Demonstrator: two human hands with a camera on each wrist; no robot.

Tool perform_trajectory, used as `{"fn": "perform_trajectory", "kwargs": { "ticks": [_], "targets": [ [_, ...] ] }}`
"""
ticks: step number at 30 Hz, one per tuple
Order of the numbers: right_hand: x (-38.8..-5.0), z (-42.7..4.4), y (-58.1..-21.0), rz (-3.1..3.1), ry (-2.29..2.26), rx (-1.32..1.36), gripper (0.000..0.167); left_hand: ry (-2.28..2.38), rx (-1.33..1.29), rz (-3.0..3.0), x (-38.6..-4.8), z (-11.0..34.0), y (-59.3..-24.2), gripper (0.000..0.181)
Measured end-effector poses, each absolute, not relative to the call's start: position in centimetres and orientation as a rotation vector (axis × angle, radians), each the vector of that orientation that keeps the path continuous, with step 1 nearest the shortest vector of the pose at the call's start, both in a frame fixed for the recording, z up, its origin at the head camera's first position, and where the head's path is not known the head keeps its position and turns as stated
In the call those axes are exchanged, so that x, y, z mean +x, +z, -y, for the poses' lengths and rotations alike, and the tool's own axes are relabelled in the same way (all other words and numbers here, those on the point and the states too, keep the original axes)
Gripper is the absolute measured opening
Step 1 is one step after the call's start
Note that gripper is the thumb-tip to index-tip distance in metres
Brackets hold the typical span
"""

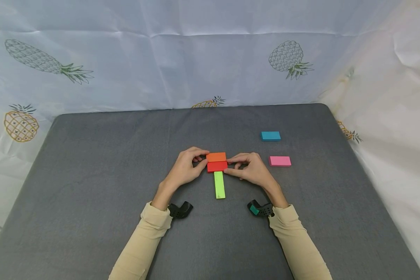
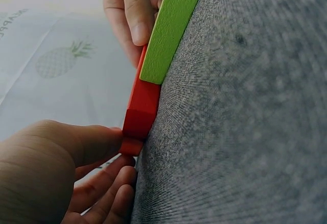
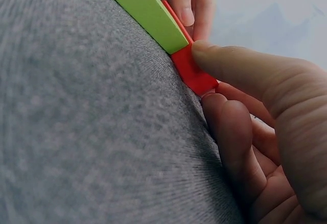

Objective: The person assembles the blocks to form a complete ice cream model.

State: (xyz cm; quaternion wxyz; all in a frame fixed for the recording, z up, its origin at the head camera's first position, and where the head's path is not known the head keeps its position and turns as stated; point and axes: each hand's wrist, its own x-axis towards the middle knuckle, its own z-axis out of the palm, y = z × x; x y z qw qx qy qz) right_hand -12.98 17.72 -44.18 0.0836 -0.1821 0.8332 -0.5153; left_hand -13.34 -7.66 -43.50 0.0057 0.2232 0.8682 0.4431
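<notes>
An orange block and a red block lie side by side, long edges together, the orange one farther from me. A light green block runs toward me from the red block's near edge, forming a T. My left hand holds the orange block at its left end, index finger at the far corner, thumb near the seam with the red block. On the right side, my right hand grips the red block, thumb at its near right corner and index finger by the orange block's right end.
A blue block lies at the far right of the grey-covered table, with a pink block nearer, to the right of my right hand. A pale curtain printed with pineapples hangs behind the table.
</notes>
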Motion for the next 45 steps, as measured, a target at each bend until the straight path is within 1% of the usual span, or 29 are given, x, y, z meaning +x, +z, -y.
{"fn": "perform_trajectory", "kwargs": {
  "ticks": [14,22,27,31,38,45],
  "targets": [
    [-13.2,-18.1,-44.5,-2.48,-1.55,-0.585,0.03,1.39,0.699,-2.717,-13.4,7.8,-43.6,0.03],
    [-12.9,-19.2,-43.0,-2.445,-1.522,-0.603,0.032,1.396,0.699,-2.721,-13.3,7.9,-43.6,0.03],
    [-12.8,-21.3,-41.4,-2.527,-1.523,-0.665,0.028,1.405,0.703,-2.72,-13.3,7.9,-43.7,0.029],
    [-12.8,-24.0,-40.6,-2.607,-1.521,-0.618,0.028,1.399,0.709,-2.714,-13.4,7.9,-43.9,0.03],
    [-12.4,-28.4,-40.6,-2.694,-1.536,-0.54,0.027,1.394,0.713,-2.709,-13.3,7.9,-43.8,0.03],
    [-12.1,-30.7,-41.0,-2.84,-1.425,-0.565,0.031,1.389,0.718,-2.719,-13.3,7.9,-43.9,0.029]
  ]
}}
